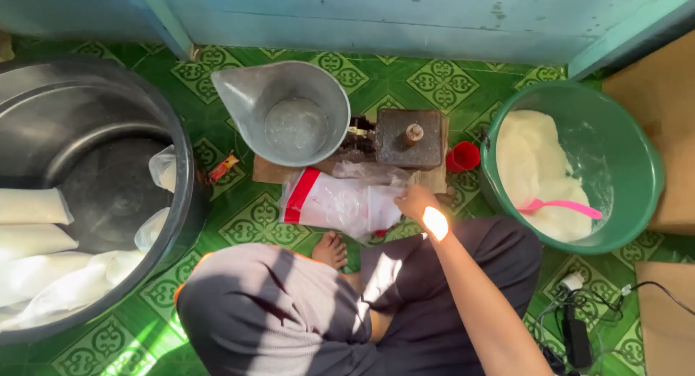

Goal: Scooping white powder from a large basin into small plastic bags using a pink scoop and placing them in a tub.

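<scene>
A: Right hand [421,202] reaches forward onto the stack of clear plastic bags [340,201] lying on the green tiled floor [246,224], just in front of the small dark machine [407,137]. Fingers curled down on the top bag's edge, pinching or only pressing, I cannot tell. Left hand not in view.

B: Risks?

A: My judgement: the bags are thin and slick, so more than one may lift together, or the pile may slide toward the bare foot [331,250] just beside it. The machine sits touching the bags' far edge, and a bag corner could catch on it. The power adapter and cable [575,325] lie on the floor near the right knee, well clear of the hand but near the green bucket; a splash there would be bad.

B: Containers?

A: Green bucket [637,166] at right holds white liquid or batter, roughly half full, with a pink spoon [565,206] resting in it. Grey jug [286,112] with a spout stands beside the machine, only a wet film at the bottom. Big black tub [108,130] at left holds several filled white packets [32,231] stacked along its left side. Small red cup [463,157] between machine and bucket, contents unseen.
</scene>
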